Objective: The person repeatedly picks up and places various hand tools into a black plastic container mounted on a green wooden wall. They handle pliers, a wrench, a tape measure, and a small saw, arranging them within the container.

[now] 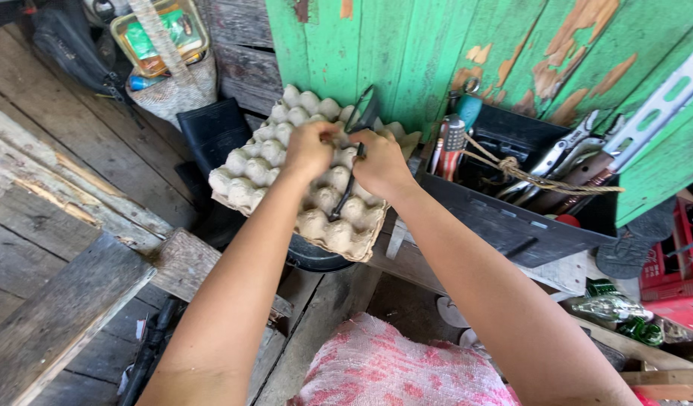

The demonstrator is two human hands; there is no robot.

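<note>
Pulp egg tray (286,162), grey and moulded, lies tilted over a dark round pot (316,259) just beside the black toolbox (512,225). It looks light, soft and easily torn, best held by its rim. Both hands are closed over its top: the left hand (310,147) pinches something I cannot make out, the right hand (380,162) grips black scissors (355,162). The blades' tips and the pot's contents are hidden.

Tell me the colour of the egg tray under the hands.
The egg tray is pale beige-grey cardboard, seen best in the head view.
</note>
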